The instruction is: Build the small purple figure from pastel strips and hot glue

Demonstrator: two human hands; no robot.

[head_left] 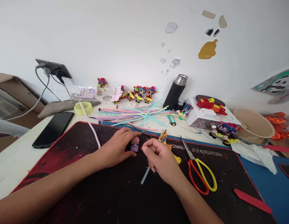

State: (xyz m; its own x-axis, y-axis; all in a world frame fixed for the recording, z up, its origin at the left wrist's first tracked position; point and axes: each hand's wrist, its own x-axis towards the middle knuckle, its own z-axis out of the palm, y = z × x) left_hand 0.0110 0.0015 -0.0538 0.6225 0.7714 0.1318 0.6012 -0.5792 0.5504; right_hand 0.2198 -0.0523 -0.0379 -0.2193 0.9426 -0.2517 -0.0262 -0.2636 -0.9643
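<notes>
A small purple-and-pink fuzzy piece (134, 145) with two dark eye-like dots sits between the thumb and fingers of my left hand (118, 143), over the black mat. Just to its right my right hand (159, 157) is closed in a pinch; a tiny reddish speck shows at its fingertips, too small to name. Behind that hand lies a yellow glue gun (162, 136), partly hidden. A translucent glue stick (145, 176) pokes out below the hand. Scissors (198, 169) with one red and one yellow handle rest to the right, blades slightly apart.
Pastel pipe cleaners (144, 115) lie piled behind the mat (107, 193); one lilac pipe cleaner (90, 124) stands out left. A phone (53, 130), green tape roll (83, 108), black thermos (175, 92), several small figures (139, 95), a bowl (254, 123) and a red strip (253, 201) surround it.
</notes>
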